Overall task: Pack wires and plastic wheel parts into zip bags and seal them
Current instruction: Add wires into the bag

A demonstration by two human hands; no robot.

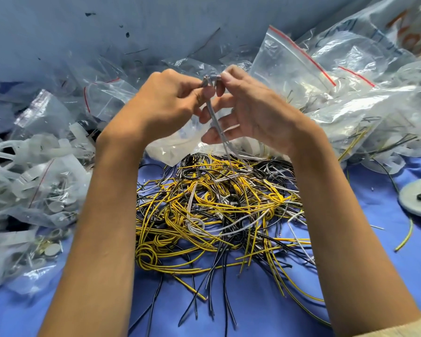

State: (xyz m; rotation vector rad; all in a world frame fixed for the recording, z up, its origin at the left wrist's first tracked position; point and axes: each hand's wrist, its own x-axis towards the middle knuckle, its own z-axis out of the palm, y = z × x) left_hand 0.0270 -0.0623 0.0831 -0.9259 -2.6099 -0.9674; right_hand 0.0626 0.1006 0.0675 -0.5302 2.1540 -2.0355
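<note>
Both pinching the bent top of a grey wire (214,116), left hand (170,98) and right hand (253,110) apparently coil it, next needing the zip bag (284,64) beyond the right hand.

Right edge cuts grey disc (417,203). Lettering on printed bag (399,25) cropped, unreadable. Top of wire (214,117) blurred (loop or knot, cannot tell).
</note>
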